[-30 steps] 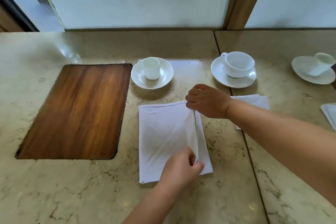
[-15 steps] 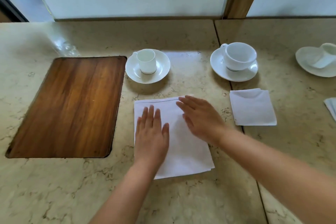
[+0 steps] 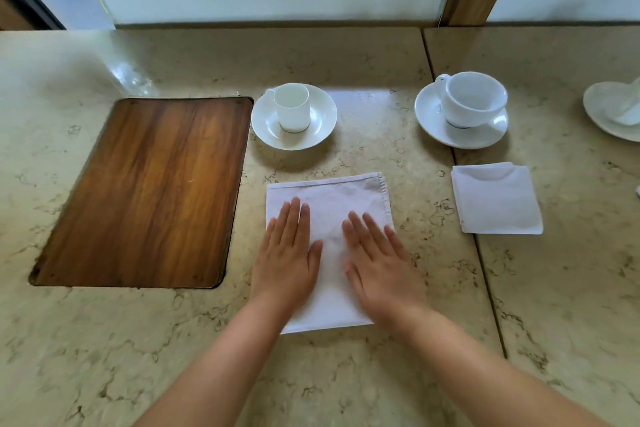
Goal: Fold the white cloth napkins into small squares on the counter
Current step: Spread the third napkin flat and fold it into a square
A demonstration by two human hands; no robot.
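Left hand, right hand flat, fingers straight, pressing napkin; folded napkin right; cup beyond.

No legible text (anywhere)

You have 2 white cloth napkins on the beige marble counter. The half-folded rectangular white napkin lies flat in front of you, its hemmed edge at the far side. The finished small square white napkin lies well apart to its right.
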